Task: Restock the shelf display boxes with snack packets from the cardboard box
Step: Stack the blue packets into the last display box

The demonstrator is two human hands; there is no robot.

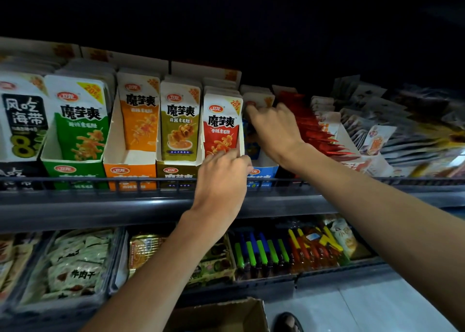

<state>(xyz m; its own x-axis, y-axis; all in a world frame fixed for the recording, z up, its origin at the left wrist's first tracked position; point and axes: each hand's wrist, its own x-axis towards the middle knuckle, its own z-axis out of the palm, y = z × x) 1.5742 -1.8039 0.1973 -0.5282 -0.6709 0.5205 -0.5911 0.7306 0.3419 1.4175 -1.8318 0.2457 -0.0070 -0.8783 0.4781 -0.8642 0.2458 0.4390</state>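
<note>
Pinching the red packet [221, 122] at its lower corner with the left hand [224, 173], gripping pale packets [259, 99] in the blue display box [263, 171] with the right hand [274, 130].

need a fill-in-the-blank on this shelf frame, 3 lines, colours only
1. The right hand reaches into the ___ display box.
2. The left hand touches the bottom of the front ___ packet.
3. Between the green display box and the olive display box stands the ___ display box, with bare floor showing at its front.

Missing words: blue; red; orange.
</note>
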